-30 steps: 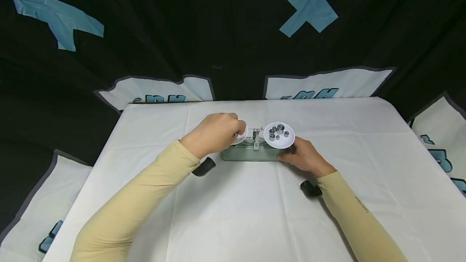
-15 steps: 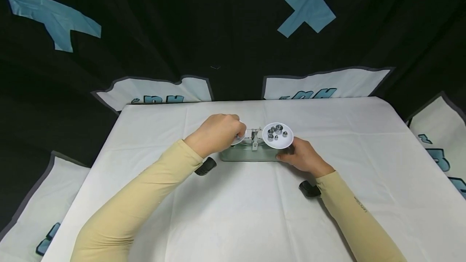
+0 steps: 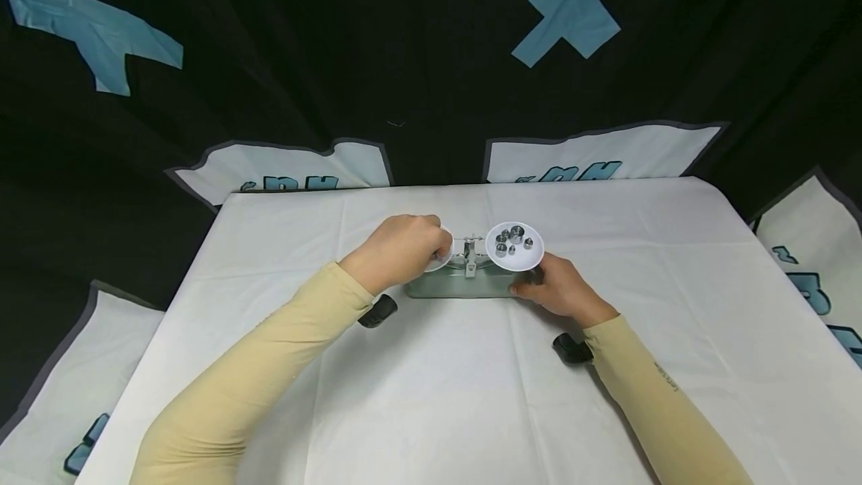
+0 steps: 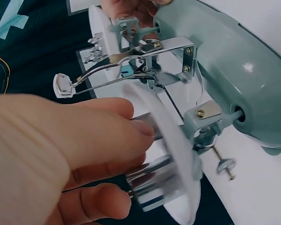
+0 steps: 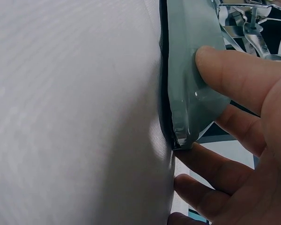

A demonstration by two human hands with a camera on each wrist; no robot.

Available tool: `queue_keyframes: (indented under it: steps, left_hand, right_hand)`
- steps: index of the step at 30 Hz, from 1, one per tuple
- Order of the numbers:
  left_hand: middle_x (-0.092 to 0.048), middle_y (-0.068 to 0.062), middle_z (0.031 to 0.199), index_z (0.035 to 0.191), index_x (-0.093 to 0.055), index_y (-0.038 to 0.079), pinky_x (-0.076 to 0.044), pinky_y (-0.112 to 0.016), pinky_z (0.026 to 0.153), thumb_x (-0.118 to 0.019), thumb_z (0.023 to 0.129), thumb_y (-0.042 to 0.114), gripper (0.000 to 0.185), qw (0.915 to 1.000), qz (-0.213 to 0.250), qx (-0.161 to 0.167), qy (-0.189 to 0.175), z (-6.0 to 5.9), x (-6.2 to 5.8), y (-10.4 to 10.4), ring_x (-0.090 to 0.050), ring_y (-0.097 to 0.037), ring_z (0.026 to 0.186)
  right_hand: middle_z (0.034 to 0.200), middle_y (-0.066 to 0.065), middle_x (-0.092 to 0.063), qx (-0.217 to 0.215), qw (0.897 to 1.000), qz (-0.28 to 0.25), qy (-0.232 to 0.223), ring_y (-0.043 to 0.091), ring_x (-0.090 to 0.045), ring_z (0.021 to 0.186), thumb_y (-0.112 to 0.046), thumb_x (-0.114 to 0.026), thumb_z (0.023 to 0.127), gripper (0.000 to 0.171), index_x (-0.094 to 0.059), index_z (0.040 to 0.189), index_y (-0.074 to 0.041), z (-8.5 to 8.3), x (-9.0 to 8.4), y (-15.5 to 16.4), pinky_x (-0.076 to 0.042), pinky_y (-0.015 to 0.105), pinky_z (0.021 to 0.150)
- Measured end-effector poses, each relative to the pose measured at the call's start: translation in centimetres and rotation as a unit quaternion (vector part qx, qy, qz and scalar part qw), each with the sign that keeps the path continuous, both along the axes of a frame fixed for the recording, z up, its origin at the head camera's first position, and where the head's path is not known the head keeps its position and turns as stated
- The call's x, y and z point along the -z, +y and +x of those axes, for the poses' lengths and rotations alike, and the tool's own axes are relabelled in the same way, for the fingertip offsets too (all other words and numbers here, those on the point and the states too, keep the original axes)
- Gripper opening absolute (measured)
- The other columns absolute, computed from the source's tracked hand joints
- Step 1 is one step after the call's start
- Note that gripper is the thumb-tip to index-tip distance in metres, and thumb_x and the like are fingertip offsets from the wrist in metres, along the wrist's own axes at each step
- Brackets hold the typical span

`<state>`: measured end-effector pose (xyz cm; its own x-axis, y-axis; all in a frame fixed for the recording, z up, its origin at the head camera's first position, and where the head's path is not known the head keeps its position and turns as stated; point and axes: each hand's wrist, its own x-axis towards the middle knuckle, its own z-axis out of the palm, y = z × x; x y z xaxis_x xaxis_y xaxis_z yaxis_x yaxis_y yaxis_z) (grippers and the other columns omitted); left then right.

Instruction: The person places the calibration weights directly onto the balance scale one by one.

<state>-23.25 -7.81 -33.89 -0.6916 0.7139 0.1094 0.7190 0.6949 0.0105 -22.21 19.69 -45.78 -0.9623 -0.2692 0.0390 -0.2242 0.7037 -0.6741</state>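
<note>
A green two-pan balance scale (image 3: 465, 287) stands on the white table. My left hand (image 3: 399, 249) is over the left white pan (image 4: 171, 136), hiding much of it in the head view. In the left wrist view its thumb and forefinger pinch a shiny metal weight (image 4: 149, 123) against the pan. Beside it on that pan sits another metal cylinder weight (image 4: 154, 183), close to the other fingers. My right hand (image 3: 566, 290) grips the right end of the base, thumb on the green housing (image 5: 185, 70). Several small metal weights (image 3: 515, 233) stand in the right pan (image 3: 530, 260).
Between the pans is the scale's metal beam and pointer mechanism (image 3: 470, 257). White cloth (image 3: 431, 395) covers the table. Behind the far edge hangs a black curtain (image 3: 303, 81) with blue and white patches. A black wrist device (image 3: 572, 349) is at the right wrist.
The right pan has risen slightly with its weights, while my left hand has dipped a little at the left pan. My right hand keeps its grip on the base.
</note>
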Motion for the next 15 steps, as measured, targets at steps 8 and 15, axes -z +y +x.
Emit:
queue_keyframes:
  steps: [8,15]
  left_hand:
    - [-0.072,-0.006,0.088,0.094,-0.08,0.014,-0.059,-0.037,0.072,-0.071,0.081,-0.009,0.028,1.0,-0.003,-0.004,-0.003,-0.01,0.2,0.06,-0.07,-0.023,0.075]
    - [-0.073,-0.007,0.091,0.097,-0.08,0.013,-0.059,-0.037,0.074,-0.07,0.083,-0.008,0.027,0.9999,-0.006,-0.008,-0.012,-0.03,0.27,0.19,-0.071,-0.024,0.079]
  right_hand:
    - [0.135,0.03,-0.063,-0.005,1.0,-0.008,0.018,0.05,-0.055,0.132,-0.011,-0.08,0.081,0.061,-0.056,0.135,0.004,0.18,-0.09,0.12,-0.045,0.061,0.11]
    - [0.132,0.029,-0.064,-0.006,1.0,-0.009,0.024,0.05,-0.057,0.129,-0.011,-0.08,0.08,0.06,-0.058,0.133,0.003,0.2,0.01,0.04,-0.047,0.061,0.107]
